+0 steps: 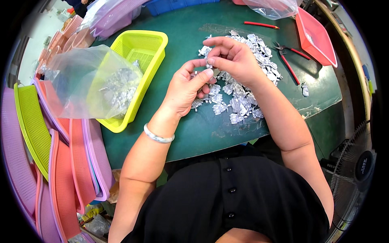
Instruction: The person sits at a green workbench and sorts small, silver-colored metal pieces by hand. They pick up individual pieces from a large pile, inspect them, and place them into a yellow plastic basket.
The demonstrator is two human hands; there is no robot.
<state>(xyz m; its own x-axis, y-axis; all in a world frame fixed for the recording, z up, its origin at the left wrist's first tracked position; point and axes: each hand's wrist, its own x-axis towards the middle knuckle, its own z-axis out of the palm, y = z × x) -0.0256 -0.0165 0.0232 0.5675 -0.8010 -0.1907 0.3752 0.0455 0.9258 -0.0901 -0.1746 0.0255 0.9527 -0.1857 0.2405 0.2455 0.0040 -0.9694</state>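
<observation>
Above the green table (182,137), my left hand (182,87) and my right hand (235,58) meet with their fingertips pinched together. Between them is a small silvery metal piece (208,65), mostly hidden by the fingers. A heap of flat, crinkled silvery metal pieces (243,103) spreads beneath and beyond both hands. Some of these lie right under my left fingers. To the left stands a yellow-green plastic basket (152,36), and a clear plastic bag (75,69) with more silvery pieces inside lies over its near side.
Red-handled cutting pliers (288,65) and a red pen-like stick (261,25) lie right of the heap. A pink tray (328,54) sits at the far right. Nested purple, orange and green baskets (60,182) crowd the left. A fan (356,166) stands at lower right.
</observation>
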